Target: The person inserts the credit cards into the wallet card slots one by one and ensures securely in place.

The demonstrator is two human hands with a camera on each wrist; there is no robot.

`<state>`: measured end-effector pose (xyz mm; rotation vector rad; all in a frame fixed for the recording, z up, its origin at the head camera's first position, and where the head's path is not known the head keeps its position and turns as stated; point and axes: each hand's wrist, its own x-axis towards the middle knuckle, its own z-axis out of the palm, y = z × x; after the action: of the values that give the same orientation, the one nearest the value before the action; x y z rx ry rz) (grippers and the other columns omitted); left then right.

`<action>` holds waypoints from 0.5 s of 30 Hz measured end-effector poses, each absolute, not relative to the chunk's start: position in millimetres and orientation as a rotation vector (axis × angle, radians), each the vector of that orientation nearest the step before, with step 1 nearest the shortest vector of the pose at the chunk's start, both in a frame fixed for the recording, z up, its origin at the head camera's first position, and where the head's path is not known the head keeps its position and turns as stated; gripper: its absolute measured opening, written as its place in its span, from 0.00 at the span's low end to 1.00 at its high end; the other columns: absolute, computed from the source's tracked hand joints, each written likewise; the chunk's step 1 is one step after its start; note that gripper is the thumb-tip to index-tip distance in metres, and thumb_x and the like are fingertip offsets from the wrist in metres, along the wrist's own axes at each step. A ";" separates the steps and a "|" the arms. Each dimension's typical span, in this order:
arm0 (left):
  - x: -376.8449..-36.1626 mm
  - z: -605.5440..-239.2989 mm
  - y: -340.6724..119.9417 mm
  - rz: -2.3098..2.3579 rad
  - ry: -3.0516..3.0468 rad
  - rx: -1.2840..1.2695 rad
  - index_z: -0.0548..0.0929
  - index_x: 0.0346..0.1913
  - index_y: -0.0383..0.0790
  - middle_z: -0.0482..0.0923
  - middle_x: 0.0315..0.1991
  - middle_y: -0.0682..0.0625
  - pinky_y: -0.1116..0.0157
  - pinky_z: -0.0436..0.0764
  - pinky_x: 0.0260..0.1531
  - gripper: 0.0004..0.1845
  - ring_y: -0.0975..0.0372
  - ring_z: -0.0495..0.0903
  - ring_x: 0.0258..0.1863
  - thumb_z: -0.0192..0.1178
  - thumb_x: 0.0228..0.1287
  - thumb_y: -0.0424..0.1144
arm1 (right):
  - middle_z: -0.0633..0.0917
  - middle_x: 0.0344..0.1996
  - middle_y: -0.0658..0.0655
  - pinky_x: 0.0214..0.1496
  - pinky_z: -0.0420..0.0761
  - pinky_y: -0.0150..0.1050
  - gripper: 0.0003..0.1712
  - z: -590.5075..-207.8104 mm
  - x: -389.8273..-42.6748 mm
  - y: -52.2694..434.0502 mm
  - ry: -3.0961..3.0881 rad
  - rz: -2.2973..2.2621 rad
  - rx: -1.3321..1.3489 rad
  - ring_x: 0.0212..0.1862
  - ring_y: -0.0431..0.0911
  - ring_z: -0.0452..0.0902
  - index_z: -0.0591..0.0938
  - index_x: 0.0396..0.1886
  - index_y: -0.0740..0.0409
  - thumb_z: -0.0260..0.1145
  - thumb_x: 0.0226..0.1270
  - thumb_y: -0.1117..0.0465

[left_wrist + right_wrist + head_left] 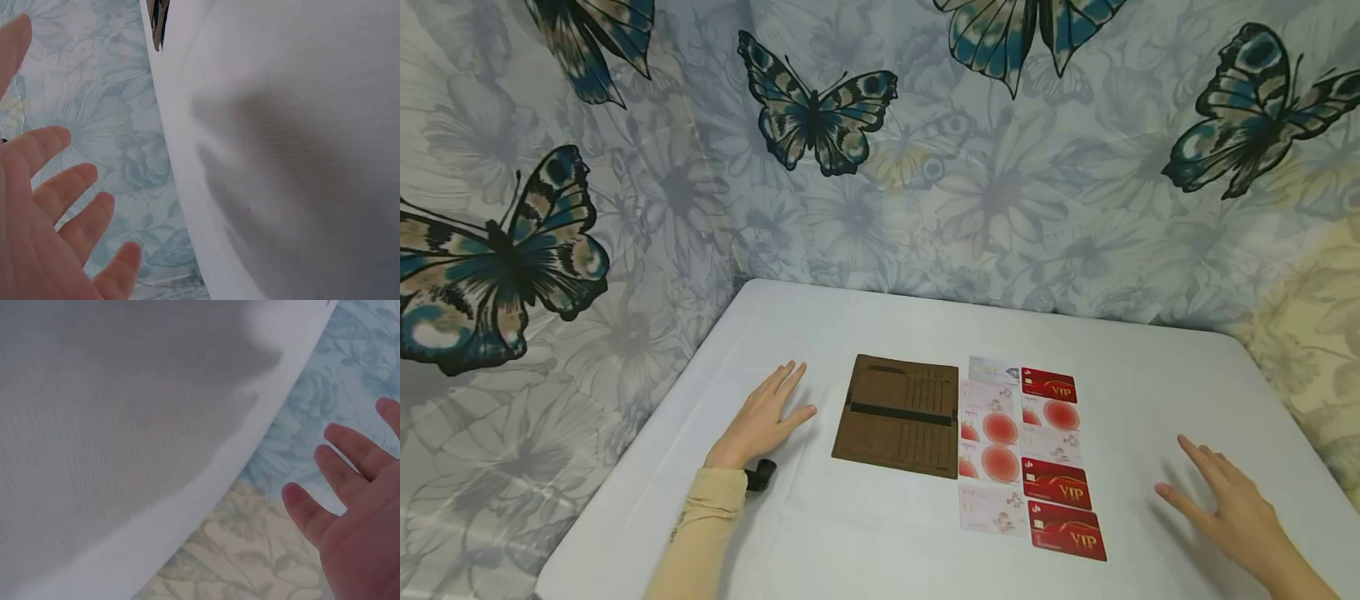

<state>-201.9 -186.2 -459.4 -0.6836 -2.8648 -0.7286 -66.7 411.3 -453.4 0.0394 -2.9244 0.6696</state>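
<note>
A brown wallet [895,479], spread flat with slots on both halves and a dark band across its middle, lies on the white table. Beside its right edge, two columns of cards run front to back. Red VIP cards [1056,483], strawberry-print cards [1000,429], pale pink cards [992,508] and a silver-grey card [992,369] make them up. My left hand [760,425] is left of the wallet, fingers spread, holding nothing. To the right of the cards, my right hand [1232,508] hovers over its shadow, fingers extended and apart. Both palms also show in the wrist views.
The white-covered table [865,550] has rounded back corners. Butterfly-and-flower patterned cloth [850,225] hangs behind it and along its left side. A black wrist device [762,475] sits at my left cuff, below a yellow sleeve [703,525].
</note>
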 end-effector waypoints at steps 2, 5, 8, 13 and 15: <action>-199.8 -460.5 -185.7 -0.777 -2.868 -0.687 0.51 0.73 0.42 0.47 0.72 0.42 0.44 0.50 0.62 0.41 0.47 0.47 0.69 0.49 0.65 0.60 | 0.58 0.59 0.83 0.45 0.52 0.76 0.47 -453.4 -67.5 407.9 -2.920 0.718 0.062 0.59 0.78 0.49 0.50 0.72 0.63 0.65 0.62 0.51; -198.5 -461.7 -184.9 -0.815 -2.870 -0.687 0.51 0.73 0.43 0.46 0.72 0.44 0.45 0.51 0.63 0.41 0.48 0.47 0.69 0.49 0.65 0.60 | 0.57 0.60 0.83 0.50 0.51 0.74 0.48 -452.9 -67.8 402.2 -2.931 0.794 0.076 0.58 0.78 0.50 0.48 0.72 0.67 0.64 0.64 0.52; -198.1 -462.2 -184.1 -0.838 -2.884 -0.675 0.49 0.74 0.45 0.45 0.72 0.46 0.47 0.50 0.64 0.41 0.50 0.46 0.70 0.48 0.65 0.62 | 0.57 0.60 0.83 0.51 0.52 0.73 0.49 -450.5 -67.9 395.7 -2.973 0.812 0.042 0.57 0.78 0.51 0.45 0.71 0.69 0.62 0.65 0.50; -197.2 -463.8 -181.8 -0.930 -2.914 -0.656 0.48 0.74 0.47 0.45 0.72 0.45 0.47 0.50 0.64 0.41 0.51 0.44 0.70 0.47 0.65 0.62 | 0.56 0.59 0.83 0.50 0.54 0.73 0.50 -444.7 -69.6 384.5 -3.054 0.807 -0.023 0.57 0.77 0.51 0.46 0.70 0.72 0.61 0.65 0.47; -196.2 -464.8 -179.7 -1.022 -2.931 -0.646 0.47 0.74 0.48 0.43 0.73 0.46 0.45 0.49 0.63 0.42 0.51 0.43 0.70 0.47 0.65 0.63 | 0.56 0.60 0.82 0.50 0.55 0.73 0.51 -442.6 -70.2 379.7 -3.092 0.813 -0.043 0.58 0.76 0.50 0.46 0.70 0.73 0.60 0.65 0.45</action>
<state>-196.2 -179.7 -464.8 -0.6458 -2.9313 -1.0224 -70.2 379.7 -442.6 -0.0430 -3.0920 0.8126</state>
